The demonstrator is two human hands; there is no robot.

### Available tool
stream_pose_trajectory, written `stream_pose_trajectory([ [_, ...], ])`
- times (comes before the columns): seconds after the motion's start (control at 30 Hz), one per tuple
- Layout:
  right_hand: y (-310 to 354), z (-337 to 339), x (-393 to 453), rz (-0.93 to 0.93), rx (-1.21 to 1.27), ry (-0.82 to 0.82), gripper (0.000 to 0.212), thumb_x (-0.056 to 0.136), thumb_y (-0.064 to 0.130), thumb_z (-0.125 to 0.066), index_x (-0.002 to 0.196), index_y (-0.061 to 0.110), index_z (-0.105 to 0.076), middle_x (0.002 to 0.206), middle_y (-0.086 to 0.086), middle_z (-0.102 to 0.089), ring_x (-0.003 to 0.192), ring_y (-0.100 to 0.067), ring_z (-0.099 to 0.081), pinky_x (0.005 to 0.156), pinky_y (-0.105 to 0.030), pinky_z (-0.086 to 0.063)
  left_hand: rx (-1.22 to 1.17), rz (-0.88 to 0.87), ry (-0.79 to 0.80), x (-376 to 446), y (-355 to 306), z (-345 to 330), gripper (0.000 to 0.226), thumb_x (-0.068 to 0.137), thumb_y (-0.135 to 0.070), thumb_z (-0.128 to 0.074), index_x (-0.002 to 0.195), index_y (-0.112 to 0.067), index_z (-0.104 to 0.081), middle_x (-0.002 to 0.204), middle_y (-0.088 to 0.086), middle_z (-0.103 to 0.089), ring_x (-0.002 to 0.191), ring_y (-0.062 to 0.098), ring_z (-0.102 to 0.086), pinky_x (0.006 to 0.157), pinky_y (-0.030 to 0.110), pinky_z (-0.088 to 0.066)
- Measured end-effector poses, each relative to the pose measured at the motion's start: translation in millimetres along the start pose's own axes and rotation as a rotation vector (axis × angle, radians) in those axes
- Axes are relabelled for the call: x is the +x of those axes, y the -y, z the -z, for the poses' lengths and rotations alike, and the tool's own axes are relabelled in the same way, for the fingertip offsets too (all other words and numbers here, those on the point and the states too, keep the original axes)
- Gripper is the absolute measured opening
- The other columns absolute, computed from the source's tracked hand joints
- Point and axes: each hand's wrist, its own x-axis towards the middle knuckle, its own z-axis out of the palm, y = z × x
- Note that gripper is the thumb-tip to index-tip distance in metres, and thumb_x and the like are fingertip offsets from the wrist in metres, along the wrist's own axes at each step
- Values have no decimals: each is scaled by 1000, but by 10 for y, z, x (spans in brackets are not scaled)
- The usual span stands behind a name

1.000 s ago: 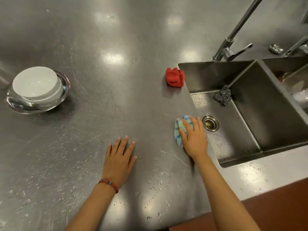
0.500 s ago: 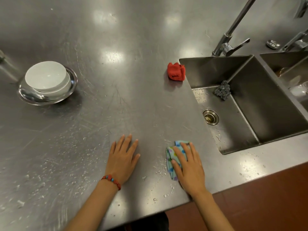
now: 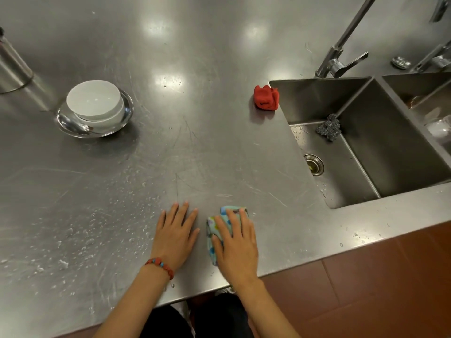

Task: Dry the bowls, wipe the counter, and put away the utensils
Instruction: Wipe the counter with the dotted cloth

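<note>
Hands (image 3: 174, 236) flat, right on cloth (image 3: 214, 224)

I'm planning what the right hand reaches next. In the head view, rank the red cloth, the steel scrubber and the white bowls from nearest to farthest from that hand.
From the right hand, which presses the patterned cloth:
1. Red cloth, ahead, beside the sink's left edge.
2. Steel scrubber, ahead and right, inside the sink.
3. White bowls, far left, stacked in a metal bowl.

A kitchen, likely a commercial one: a broad stainless-steel counter (image 3: 219, 142) holds a deep double sink (image 3: 390, 152) with tall faucets (image 3: 341, 57) behind it. A steel scourer (image 3: 329, 127) sits inside the sink, and stacked bowls (image 3: 95, 106) stand well to its left.
</note>
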Motion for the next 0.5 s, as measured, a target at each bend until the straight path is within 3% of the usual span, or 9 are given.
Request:
stream_pose_trajectory([
  [0.1,-193,47,-12,56,-14,6,40,89,41,-41,123,26,-57,134,-6,-54,130,-33,-44,101,-45,-42,-17,5,-23,-30,-7,33,56,84,-40,-30,112,-6,-65,120,20,-62,109,42,-58,87,60,-45],
  [0.17,-410,87,-48,-43,24,6,39,91,40,-44,126,25,-54,139,-7,-49,135,-33,-36,104,-47,-39,-18,5,-44,-75,33,30,54,81,-37,-33,111,-6,-66,119,20,-63,107,43,-59,84,61,-45],
  [0.33,-460,98,-121,-303,32,-63,41,90,31,-48,128,16,-55,141,-16,-45,137,-39,-29,109,-51,-32,-64,68,-89,-344,279,40,75,95,-45,-2,114,-6,-63,123,21,-60,112,43,-56,88,60,-43],
  [0.4,-194,75,-141,-256,46,-74,39,90,29,-48,125,14,-57,138,-17,-49,134,-41,-33,107,-53,-34,-85,105,-113,-461,398,50,77,95,-45,-1,114,-5,-64,123,21,-60,112,44,-56,88,61,-43],
  [0.5,327,-25,-262,-19,34,-29,41,89,35,-40,122,20,-59,134,-11,-54,131,-36,-38,107,-46,-36,-96,159,-117,-597,547,60,76,95,-45,-2,112,-5,-65,121,22,-61,110,44,-57,87,61,-45],
])
